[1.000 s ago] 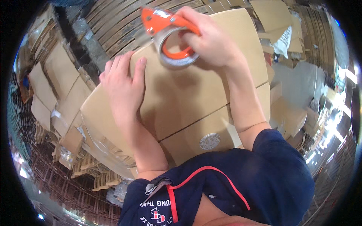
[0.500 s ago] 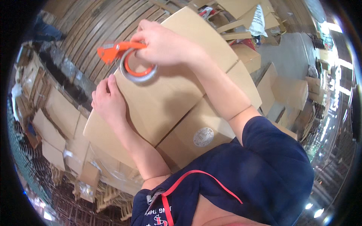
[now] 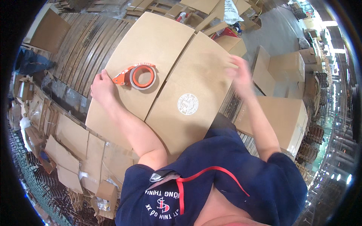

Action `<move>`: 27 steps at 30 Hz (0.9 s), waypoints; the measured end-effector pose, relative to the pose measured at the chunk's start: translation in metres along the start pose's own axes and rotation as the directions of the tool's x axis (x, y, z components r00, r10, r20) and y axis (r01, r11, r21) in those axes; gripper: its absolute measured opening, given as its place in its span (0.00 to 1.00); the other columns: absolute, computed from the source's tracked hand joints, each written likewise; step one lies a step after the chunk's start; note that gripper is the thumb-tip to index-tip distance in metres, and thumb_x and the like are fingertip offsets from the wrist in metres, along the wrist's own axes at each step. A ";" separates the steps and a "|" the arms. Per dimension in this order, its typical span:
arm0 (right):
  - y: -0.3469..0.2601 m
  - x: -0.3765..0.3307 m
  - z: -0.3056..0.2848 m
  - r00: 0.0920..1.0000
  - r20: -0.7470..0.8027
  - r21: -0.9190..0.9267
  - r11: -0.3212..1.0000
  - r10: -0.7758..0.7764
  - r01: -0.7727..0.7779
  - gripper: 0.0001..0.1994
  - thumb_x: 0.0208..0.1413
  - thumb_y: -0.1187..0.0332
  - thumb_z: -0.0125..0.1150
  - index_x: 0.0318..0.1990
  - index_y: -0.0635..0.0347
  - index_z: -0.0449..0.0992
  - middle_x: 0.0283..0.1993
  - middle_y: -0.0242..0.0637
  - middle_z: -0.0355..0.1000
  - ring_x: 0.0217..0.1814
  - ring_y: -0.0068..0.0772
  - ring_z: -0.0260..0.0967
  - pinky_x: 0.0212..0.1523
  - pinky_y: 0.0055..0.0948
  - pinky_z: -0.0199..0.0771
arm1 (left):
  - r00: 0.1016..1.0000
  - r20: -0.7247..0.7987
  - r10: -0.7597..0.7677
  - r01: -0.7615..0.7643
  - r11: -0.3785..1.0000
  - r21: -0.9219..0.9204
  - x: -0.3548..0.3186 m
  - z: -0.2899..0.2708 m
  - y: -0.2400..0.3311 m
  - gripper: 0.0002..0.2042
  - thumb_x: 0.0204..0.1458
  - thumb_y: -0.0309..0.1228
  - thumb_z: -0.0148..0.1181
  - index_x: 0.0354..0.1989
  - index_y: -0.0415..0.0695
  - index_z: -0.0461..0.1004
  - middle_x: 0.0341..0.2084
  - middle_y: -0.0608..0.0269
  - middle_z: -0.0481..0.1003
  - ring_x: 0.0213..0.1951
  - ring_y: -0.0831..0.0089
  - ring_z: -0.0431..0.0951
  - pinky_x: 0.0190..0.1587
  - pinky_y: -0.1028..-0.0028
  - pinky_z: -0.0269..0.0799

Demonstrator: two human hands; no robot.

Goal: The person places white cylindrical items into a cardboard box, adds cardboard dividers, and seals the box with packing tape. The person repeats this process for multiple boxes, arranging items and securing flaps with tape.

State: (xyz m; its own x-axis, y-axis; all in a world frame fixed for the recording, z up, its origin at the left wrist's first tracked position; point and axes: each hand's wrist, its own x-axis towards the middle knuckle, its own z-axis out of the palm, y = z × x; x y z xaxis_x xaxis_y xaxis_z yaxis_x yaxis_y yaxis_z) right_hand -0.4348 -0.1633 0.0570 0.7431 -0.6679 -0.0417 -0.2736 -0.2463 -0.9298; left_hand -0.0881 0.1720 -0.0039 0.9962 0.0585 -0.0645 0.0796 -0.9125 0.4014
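Observation:
A large brown cardboard box (image 3: 177, 56) lies in front of me, its two top flaps closed with a seam down the middle and a round white stamp on the nearer flap. An orange tape dispenser (image 3: 138, 76) with a roll of clear tape rests on the left flap. My left hand (image 3: 101, 88) presses flat on the box's left edge, just beside the dispenser and touching its orange handle end. My right hand (image 3: 238, 72) is blurred at the box's right edge, fingers apart, holding nothing.
More closed cardboard boxes (image 3: 277, 116) stand to the right. Flattened cardboard scraps (image 3: 71, 150) litter the floor at the left. A wooden slatted pallet (image 3: 81, 41) lies beyond the box's left side. Loose cartons and a white bag (image 3: 230, 11) sit at the back.
My right hand has let go of the tape dispenser, which now lies on the box's left flap. The right hand has moved to the box's right edge. My left hand stays on the left edge.

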 end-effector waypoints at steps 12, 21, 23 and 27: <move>0.122 0.068 -0.017 0.623 -0.769 0.184 0.983 0.146 -0.003 0.42 0.66 0.36 0.57 0.67 0.71 0.62 0.63 0.49 0.69 0.65 0.37 0.69 0.65 0.42 0.71 | 0.991 -0.094 0.098 -0.088 0.991 0.099 -0.017 0.015 0.027 0.25 0.69 0.51 0.44 0.54 0.49 0.83 0.50 0.56 0.83 0.58 0.55 0.77 0.64 0.52 0.64; 0.131 -0.007 -0.020 0.796 -0.254 0.524 0.770 0.549 -0.364 0.48 0.65 0.26 0.41 0.83 0.45 0.41 0.87 0.39 0.36 0.84 0.54 0.45 0.78 0.67 0.40 | 0.994 -0.108 0.021 -0.010 0.995 0.097 -0.019 -0.004 -0.003 0.23 0.69 0.49 0.46 0.53 0.48 0.84 0.51 0.56 0.83 0.58 0.54 0.77 0.63 0.51 0.65; 0.142 -0.062 -0.122 0.655 -0.435 0.576 0.750 0.617 -0.325 0.52 0.60 0.22 0.42 0.83 0.38 0.36 0.88 0.37 0.28 0.86 0.58 0.37 0.78 0.73 0.34 | 0.996 -0.080 0.038 -0.037 0.999 0.008 -0.019 0.008 0.006 0.23 0.69 0.49 0.46 0.53 0.49 0.84 0.51 0.56 0.83 0.59 0.55 0.76 0.63 0.53 0.65; 0.131 -0.098 -0.191 0.611 -0.454 0.749 0.649 0.649 -0.133 0.50 0.63 0.27 0.41 0.83 0.49 0.40 0.85 0.46 0.43 0.86 0.54 0.41 0.82 0.60 0.36 | 0.995 -0.086 -0.040 0.040 0.999 -0.006 -0.011 0.003 -0.013 0.23 0.69 0.49 0.45 0.52 0.48 0.84 0.51 0.58 0.84 0.59 0.55 0.76 0.65 0.54 0.64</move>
State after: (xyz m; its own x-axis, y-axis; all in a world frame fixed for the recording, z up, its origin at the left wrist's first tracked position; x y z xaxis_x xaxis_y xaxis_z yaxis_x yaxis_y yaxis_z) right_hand -0.6604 -0.2639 0.0095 -0.0011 -0.8866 -0.4625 0.1811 0.4547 -0.8721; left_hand -0.1002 0.1820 -0.0109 0.9915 0.1300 -0.0015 0.1195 -0.9069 0.4040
